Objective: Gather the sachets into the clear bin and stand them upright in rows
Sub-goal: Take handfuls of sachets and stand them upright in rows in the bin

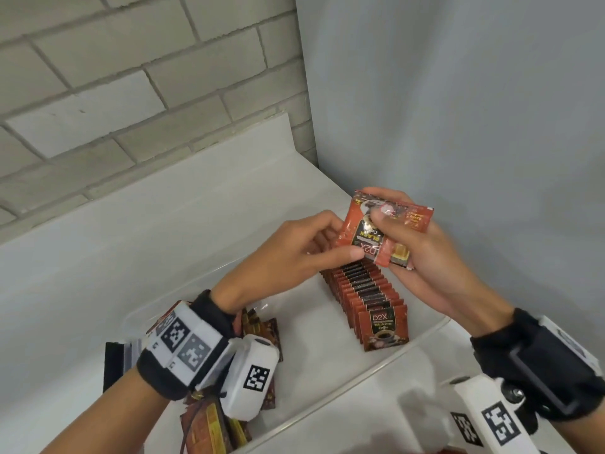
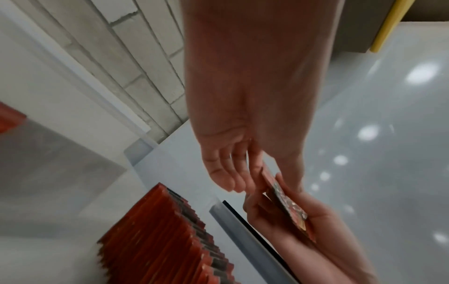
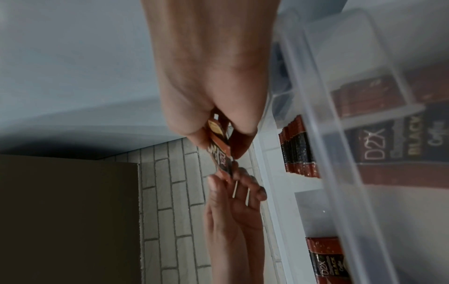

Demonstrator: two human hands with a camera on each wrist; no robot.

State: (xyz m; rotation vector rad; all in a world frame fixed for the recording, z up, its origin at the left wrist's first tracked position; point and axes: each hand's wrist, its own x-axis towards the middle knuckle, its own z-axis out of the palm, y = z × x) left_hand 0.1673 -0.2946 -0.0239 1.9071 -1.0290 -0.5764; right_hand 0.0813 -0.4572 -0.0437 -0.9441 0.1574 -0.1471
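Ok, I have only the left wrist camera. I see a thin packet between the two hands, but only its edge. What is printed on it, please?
Observer: The head view shows the held sachet is red and black and reads "D2X Black Coffee". The print is upside down to the person.
Operator: And who grips it?
Observer: The right hand holds it with the thumb on its printed face. The left hand pinches its left edge.
Operator: Are there sachets not yet in the row?
Observer: Yes. Loose sachets lie flat under the left wrist, apparently inside the clear bin. The upright row stands to their right, labels facing the person.
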